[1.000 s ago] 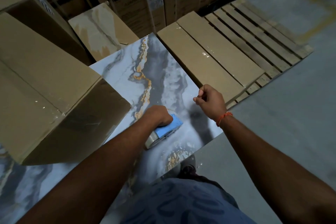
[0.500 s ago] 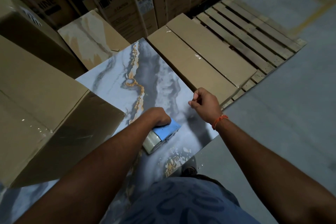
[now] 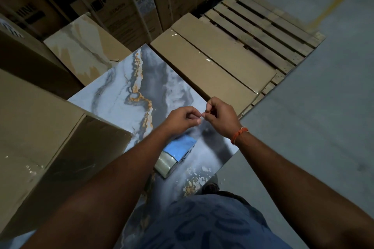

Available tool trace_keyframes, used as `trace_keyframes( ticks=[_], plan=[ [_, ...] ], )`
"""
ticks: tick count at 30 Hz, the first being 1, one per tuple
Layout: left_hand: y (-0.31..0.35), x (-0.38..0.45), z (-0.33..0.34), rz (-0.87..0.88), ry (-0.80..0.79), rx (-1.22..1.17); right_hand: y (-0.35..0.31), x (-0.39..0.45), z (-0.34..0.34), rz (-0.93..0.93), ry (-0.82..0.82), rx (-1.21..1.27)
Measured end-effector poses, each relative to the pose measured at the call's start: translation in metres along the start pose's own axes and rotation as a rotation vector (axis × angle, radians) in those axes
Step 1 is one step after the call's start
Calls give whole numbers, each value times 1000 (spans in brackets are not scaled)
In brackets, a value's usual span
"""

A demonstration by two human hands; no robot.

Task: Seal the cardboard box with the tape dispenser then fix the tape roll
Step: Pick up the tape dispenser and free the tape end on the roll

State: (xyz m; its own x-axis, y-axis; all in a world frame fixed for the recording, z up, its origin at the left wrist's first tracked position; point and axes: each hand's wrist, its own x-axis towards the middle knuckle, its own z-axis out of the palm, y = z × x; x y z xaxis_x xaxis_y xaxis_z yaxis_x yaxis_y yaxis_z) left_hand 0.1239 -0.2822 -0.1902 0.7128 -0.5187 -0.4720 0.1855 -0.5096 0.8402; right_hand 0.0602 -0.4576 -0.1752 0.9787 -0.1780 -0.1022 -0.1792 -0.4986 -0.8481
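A blue tape dispenser (image 3: 179,148) with a clear tape roll (image 3: 165,164) lies on the marble-patterned slab (image 3: 121,95), just below my hands. My left hand (image 3: 181,118) and my right hand (image 3: 220,116) hover above it, fingertips pinched together and nearly touching. A thin clear strip of tape seems to be held between them, though it is hard to make out. The big cardboard box (image 3: 40,139), with shiny tape along its top seam, stands at the left on the slab.
Two flat cardboard packs (image 3: 212,66) lie on a wooden pallet (image 3: 263,26) beyond the slab. Tall washing-machine cartons (image 3: 113,0) line the back. A beige marbled slab (image 3: 81,46) leans at the back left. Grey concrete floor (image 3: 323,117) spreads to the right.
My left hand let go of the dispenser and rose to meet my right hand; the dispenser now lies free on the slab. The camera view shifted slightly.
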Motion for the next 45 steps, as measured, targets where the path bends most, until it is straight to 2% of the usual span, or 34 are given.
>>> trace_keyframes(
  ticks=[4, 9, 14, 25, 35, 45],
  plan=[
    [-2, 3, 2, 22, 34, -77, 3, -1, 5, 22, 37, 43],
    [-3, 2, -1, 48, 14, -151, 12, -14, 16, 227, 289, 328],
    [-6, 4, -3, 54, 2, -143, 16, -36, 35, 333, 197, 493],
    [-7, 1, -4, 58, 45, -133, 6, -41, 49, 430, 319, 542],
    [-5, -3, -3, 27, 179, -33, 1, -40, 55, 450, 360, 597],
    [-11, -10, -8, 64, 18, -25, -1, -43, 52, 476, 368, 581]
  ],
)
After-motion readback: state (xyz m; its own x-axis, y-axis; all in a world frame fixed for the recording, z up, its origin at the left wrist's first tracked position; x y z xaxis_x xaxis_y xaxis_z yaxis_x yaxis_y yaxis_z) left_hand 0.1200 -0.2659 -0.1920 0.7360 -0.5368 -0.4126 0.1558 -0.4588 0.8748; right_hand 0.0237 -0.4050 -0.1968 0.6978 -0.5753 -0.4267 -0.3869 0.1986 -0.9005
